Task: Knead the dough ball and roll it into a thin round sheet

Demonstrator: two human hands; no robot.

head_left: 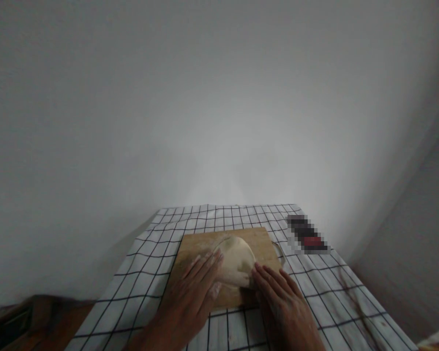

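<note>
A pale, rounded sheet of dough [236, 251] lies on a wooden board [195, 241]. Along its near side runs a thicker pale band between my hands; I cannot tell if it is folded dough or something under it. My left hand [193, 285], dusted with flour, rests on the dough's left side with fingers stretched out and its thumb low by the near edge. At the right, the straight fingertips of my right hand [278, 290] touch the dough's near right edge, its thumb hidden.
A white tablecloth with black checks [144, 261] covers the table against a pale wall [219, 122]. A blurred-out dark and red item [307, 235] lies at the back right. Past the board's right edge shows a cord-like loop [280, 252]. Brown furniture [40, 317] stands at lower left.
</note>
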